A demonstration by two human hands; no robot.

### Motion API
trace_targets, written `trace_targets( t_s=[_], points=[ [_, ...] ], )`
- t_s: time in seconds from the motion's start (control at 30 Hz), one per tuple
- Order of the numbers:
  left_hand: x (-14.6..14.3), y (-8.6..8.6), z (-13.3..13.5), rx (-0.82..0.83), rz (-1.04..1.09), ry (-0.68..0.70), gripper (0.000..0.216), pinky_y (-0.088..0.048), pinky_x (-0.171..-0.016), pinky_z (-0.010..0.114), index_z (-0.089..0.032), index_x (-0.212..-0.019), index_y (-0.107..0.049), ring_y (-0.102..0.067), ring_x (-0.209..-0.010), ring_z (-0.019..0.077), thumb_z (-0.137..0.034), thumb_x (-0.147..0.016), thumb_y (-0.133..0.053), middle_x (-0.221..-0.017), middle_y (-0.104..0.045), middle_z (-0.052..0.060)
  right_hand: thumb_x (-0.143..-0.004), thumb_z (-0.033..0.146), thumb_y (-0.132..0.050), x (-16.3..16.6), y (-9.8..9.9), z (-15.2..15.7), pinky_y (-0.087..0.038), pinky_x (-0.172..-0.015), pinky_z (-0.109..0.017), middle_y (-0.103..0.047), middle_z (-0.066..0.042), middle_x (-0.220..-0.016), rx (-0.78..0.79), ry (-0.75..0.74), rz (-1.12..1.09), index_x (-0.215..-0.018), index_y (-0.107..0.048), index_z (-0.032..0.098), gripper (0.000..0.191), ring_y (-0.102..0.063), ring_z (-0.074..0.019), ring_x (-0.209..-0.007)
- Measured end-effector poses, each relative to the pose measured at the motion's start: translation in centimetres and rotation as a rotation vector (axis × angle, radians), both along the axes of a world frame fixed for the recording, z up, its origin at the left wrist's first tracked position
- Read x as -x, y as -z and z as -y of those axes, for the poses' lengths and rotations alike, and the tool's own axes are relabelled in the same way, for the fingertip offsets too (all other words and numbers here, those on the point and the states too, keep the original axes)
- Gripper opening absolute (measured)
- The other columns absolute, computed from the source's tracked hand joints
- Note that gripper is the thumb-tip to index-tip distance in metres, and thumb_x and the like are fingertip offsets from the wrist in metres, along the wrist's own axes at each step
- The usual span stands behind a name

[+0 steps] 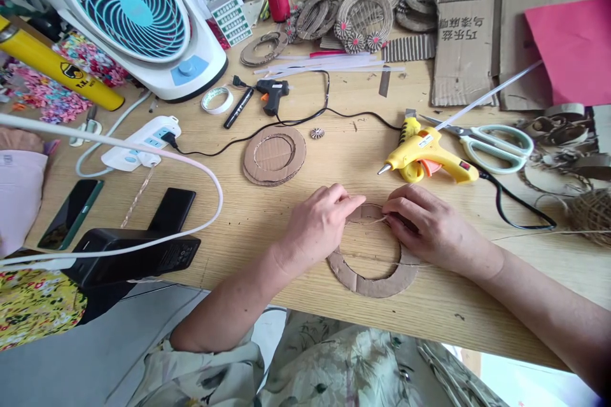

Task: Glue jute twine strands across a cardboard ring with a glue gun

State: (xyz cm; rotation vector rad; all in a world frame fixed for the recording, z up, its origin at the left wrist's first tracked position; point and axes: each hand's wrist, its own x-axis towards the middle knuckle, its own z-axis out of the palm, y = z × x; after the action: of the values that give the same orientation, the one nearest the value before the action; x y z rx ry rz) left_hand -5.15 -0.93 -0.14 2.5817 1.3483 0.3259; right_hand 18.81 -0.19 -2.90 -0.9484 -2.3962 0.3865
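Note:
A flat cardboard ring [372, 283] lies on the wooden table [267, 216] near its front edge. My left hand [317, 222] rests on the ring's upper left part, fingers pressed together on a thin jute twine [377, 220]. My right hand [424, 222] sits on the ring's upper right part, its fingers pinched on the same twine, which runs between both hands and trails across the ring to the right. A yellow hot glue gun [429, 156] lies just beyond my right hand.
A second cardboard ring [274, 154], a small black glue gun [271, 94], scissors [496, 143], a tape roll [217, 100], a power strip [138, 140], a white fan [138, 13], two phones and a black box stand left. Cardboard sheets, finished rings and a twine ball [594, 213] lie right.

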Motion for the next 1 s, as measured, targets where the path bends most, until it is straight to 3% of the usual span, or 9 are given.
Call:
trace_targets(
  t_s=[0.17,0.27,0.37,0.5,0.57,0.67,0.77,0.87,1.0],
  points=[
    [-0.3,0.0,0.3,-0.032,-0.036,0.046,0.030,-0.050,-0.074,0.028,-0.024,-0.112,-0.069,-0.058,-0.095,0.0182,-0.010,-0.097,-0.047,-0.102,-0.061,0.003,-0.093,0.014,-0.055,0.1,-0.1,0.0,-0.052,-0.074,-0.032,-0.060,-0.009,-0.095,-0.019,0.000,0.016,-0.100,-0.062,0.016,0.010,-0.059,-0.0182,-0.083],
    [-0.3,0.0,0.2,-0.030,-0.024,0.050,0.033,-0.050,-0.077,0.030,-0.022,-0.116,-0.067,-0.058,-0.096,0.0194,-0.008,-0.096,-0.046,-0.102,-0.063,0.004,-0.093,0.014,-0.054,0.0,-0.1,0.0,-0.052,-0.074,-0.032,-0.060,-0.009,-0.095,-0.010,0.005,0.014,-0.101,-0.062,0.016,0.011,-0.059,-0.0181,-0.083],
    [-0.4,0.2,-0.1,-0.059,0.073,0.051,0.034,-0.051,-0.086,0.034,-0.018,-0.126,-0.060,-0.059,-0.099,0.0209,-0.009,-0.096,-0.045,-0.106,-0.065,0.006,-0.094,0.015,-0.053,0.1,-0.1,0.0,-0.052,-0.074,-0.032,-0.060,-0.009,-0.095,-0.002,0.011,0.007,-0.102,-0.062,0.017,0.012,-0.059,-0.0182,-0.083],
    [-1.1,0.7,-0.2,-0.026,0.259,0.174,0.029,-0.051,-0.092,0.036,-0.016,-0.126,-0.052,-0.062,-0.104,0.0210,-0.025,-0.099,-0.056,-0.113,-0.066,0.008,-0.095,0.017,-0.052,0.3,-0.3,0.0,-0.052,-0.074,-0.031,-0.060,-0.008,-0.095,0.016,0.006,-0.019,-0.104,-0.062,0.018,0.014,-0.060,-0.0178,-0.083],
    [-1.3,0.9,-0.2,0.006,0.293,0.183,0.025,-0.052,-0.091,0.033,-0.017,-0.122,-0.051,-0.063,-0.102,0.0191,-0.018,-0.098,-0.055,-0.111,-0.066,0.006,-0.096,0.020,-0.052,0.2,-0.6,0.2,-0.052,-0.077,-0.031,-0.061,-0.009,-0.099,0.052,0.012,-0.018,-0.109,-0.060,0.018,0.015,-0.061,-0.0182,-0.087],
    [-1.1,0.9,-0.3,0.014,0.316,0.139,0.023,-0.053,-0.086,0.030,-0.019,-0.116,-0.051,-0.064,-0.099,0.0166,-0.007,-0.097,-0.048,-0.109,-0.066,0.004,-0.095,0.033,-0.056,-0.1,-1.1,0.7,-0.053,-0.078,-0.034,-0.061,-0.010,-0.104,0.110,0.100,0.096,-0.113,-0.057,0.019,0.023,-0.063,-0.0207,-0.089],
    [-0.8,0.8,-0.3,-0.003,0.339,0.107,0.018,-0.052,-0.078,0.027,-0.019,-0.112,-0.052,-0.064,-0.092,0.0155,-0.009,-0.098,-0.047,-0.105,-0.064,0.004,-0.092,0.044,-0.059,-1.0,-1.6,1.3,-0.052,-0.068,-0.036,-0.059,-0.008,-0.096,0.136,0.175,0.276,-0.107,-0.056,0.018,0.030,-0.062,-0.0214,-0.078],
    [-0.6,0.7,-0.3,-0.007,0.377,0.088,0.013,-0.051,-0.077,0.025,-0.019,-0.104,-0.055,-0.062,-0.088,0.0141,-0.011,-0.099,-0.046,-0.098,-0.062,0.003,-0.090,0.050,-0.059,-2.3,-2.1,2.0,-0.052,-0.066,-0.037,-0.060,-0.006,-0.094,0.151,0.167,0.375,-0.103,-0.057,0.021,0.032,-0.063,-0.0223,-0.077],
    [-0.5,0.8,-0.4,0.077,0.514,0.040,0.023,-0.052,-0.072,0.019,-0.019,-0.099,-0.060,-0.062,-0.077,0.0082,-0.003,-0.095,-0.043,-0.094,-0.059,0.001,-0.086,0.047,-0.063,-4.1,-3.0,3.1,-0.053,-0.071,-0.041,-0.064,-0.005,-0.101,0.252,0.082,0.461,-0.104,-0.061,0.026,0.028,-0.067,-0.0252,-0.086]
  ],
)
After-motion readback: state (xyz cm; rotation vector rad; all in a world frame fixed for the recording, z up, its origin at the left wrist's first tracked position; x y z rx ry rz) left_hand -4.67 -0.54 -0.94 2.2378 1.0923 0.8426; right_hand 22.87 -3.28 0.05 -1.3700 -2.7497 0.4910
